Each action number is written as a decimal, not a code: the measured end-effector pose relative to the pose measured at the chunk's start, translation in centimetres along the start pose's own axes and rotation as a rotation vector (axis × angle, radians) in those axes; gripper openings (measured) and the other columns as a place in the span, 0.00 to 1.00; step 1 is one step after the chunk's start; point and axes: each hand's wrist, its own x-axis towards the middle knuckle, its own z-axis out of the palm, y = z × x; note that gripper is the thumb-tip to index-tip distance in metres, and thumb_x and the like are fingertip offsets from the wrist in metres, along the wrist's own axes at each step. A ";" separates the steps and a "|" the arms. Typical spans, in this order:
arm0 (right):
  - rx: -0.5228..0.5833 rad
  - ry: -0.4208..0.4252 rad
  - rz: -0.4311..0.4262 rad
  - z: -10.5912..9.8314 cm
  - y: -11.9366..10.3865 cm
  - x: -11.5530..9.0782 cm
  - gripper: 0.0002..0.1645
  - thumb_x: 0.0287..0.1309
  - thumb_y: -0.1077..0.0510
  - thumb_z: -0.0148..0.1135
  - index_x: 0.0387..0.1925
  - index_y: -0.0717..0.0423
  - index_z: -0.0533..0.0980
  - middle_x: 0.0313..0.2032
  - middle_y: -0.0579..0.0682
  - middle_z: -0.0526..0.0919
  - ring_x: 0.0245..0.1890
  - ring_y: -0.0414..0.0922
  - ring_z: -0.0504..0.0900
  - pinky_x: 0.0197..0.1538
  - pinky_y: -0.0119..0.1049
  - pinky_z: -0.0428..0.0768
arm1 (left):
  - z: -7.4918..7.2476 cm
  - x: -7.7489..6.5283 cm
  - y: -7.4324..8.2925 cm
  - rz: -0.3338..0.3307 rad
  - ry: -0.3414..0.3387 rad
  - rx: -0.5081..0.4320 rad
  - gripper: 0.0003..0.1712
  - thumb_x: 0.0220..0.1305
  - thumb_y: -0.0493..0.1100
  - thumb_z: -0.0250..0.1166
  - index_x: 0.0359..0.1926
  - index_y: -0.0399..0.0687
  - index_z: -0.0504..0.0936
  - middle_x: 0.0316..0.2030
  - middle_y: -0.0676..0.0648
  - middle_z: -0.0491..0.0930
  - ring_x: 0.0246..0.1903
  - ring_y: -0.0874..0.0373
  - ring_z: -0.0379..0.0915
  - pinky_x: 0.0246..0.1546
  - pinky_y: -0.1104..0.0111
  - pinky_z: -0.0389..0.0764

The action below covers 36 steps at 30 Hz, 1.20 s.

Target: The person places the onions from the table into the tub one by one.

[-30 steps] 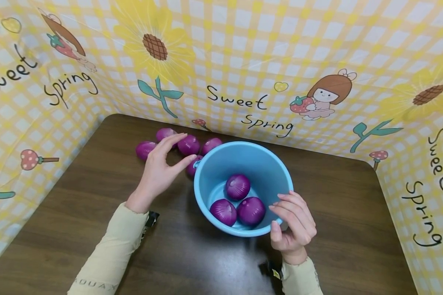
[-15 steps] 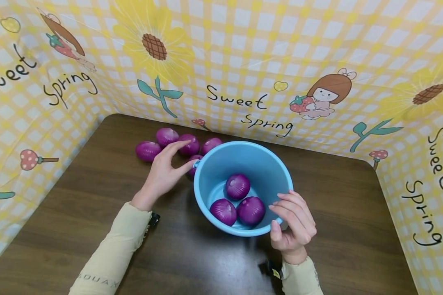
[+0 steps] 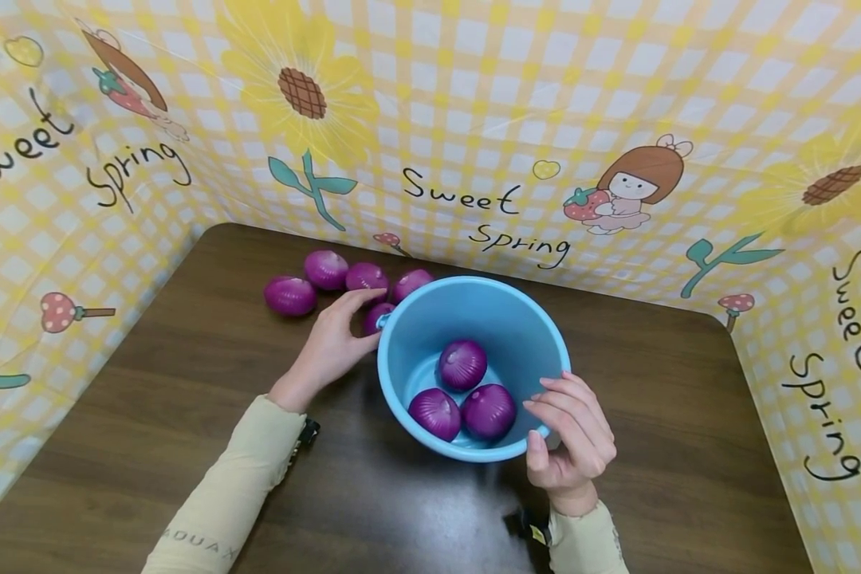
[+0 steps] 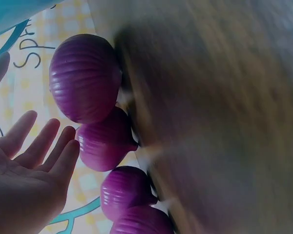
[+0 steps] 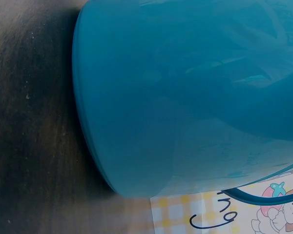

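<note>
The whole background is filled by a yellow-and-white checked cloth (image 3: 459, 96), printed with sunflowers, cartoon figures and the words "Sweet Spring". Against its foot a dark wood-grained desk (image 3: 653, 383) is set. On the desk a blue bucket (image 3: 505, 327) is stood upright near the middle, its curved handle (image 5: 263, 199) seen along the side in the right wrist view. Both forearms are covered by pale sleeves (image 3: 233, 486). By the right hand (image 3: 574, 430) the bucket is held at its right rim, with the fingers bent over the edge and the thumb laid close to it. Nothing is grasped by the left hand (image 3: 333, 339): its fingers and thumb are spread apart, just left of the bucket, around the nearest loose onion (image 3: 375, 320); whether that onion is touched cannot be told. Four other loose onions (image 3: 290, 296) are grouped close together on the desk, behind and to the left of the bucket. Inside, three onions (image 3: 462, 364) are clustered on the bucket's floor. At each cuff a small black wrist device (image 3: 306, 434) is worn.
</note>
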 end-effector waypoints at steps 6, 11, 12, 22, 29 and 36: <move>0.004 -0.002 -0.002 -0.1 0.1 -0.2 0.28 0.62 0.49 0.62 0.16 0.67 0.81 0.18 0.59 0.81 0.22 0.59 0.82 0.50 0.49 0.84 | 0.5 0.4 0.0 0.012 -0.027 0.032 0.37 0.60 0.40 0.76 0.69 0.48 0.74 0.65 0.44 0.73 0.65 0.46 0.67 0.64 0.48 0.71; 0.002 -0.001 -0.004 -0.1 0.0 -0.1 0.28 0.62 0.49 0.62 0.16 0.67 0.81 0.18 0.59 0.81 0.22 0.59 0.81 0.51 0.48 0.84 | 1.0 0.6 -0.2 0.016 -0.060 0.074 0.39 0.57 0.38 0.77 0.69 0.46 0.74 0.65 0.42 0.73 0.66 0.44 0.67 0.64 0.47 0.71; 0.002 0.000 -0.004 -0.1 0.0 -0.1 0.28 0.62 0.49 0.61 0.16 0.67 0.81 0.18 0.59 0.81 0.22 0.59 0.81 0.51 0.48 0.84 | 1.0 0.6 -0.2 0.016 -0.062 0.078 0.39 0.57 0.38 0.78 0.69 0.45 0.74 0.66 0.42 0.73 0.66 0.43 0.67 0.64 0.46 0.70; 0.012 0.007 -0.007 -0.1 0.0 -0.1 0.28 0.62 0.49 0.62 0.16 0.67 0.81 0.17 0.60 0.81 0.22 0.59 0.81 0.50 0.49 0.84 | 1.3 0.8 -0.7 -0.009 -0.085 0.097 0.40 0.57 0.38 0.78 0.69 0.45 0.73 0.66 0.41 0.73 0.66 0.44 0.67 0.65 0.48 0.69; 0.012 0.002 -0.007 -0.1 0.0 -0.1 0.28 0.62 0.49 0.62 0.16 0.67 0.81 0.17 0.59 0.81 0.22 0.59 0.82 0.50 0.49 0.84 | 1.3 0.9 -0.9 -0.006 -0.100 0.111 0.39 0.58 0.38 0.77 0.70 0.42 0.73 0.66 0.40 0.73 0.66 0.42 0.67 0.67 0.47 0.67; 0.011 -0.001 -0.005 -0.1 0.0 0.0 0.28 0.62 0.49 0.61 0.16 0.67 0.81 0.17 0.60 0.81 0.23 0.59 0.82 0.51 0.49 0.84 | 1.2 1.0 -0.9 0.001 -0.095 0.118 0.39 0.58 0.38 0.78 0.69 0.39 0.73 0.65 0.37 0.73 0.65 0.41 0.67 0.67 0.47 0.67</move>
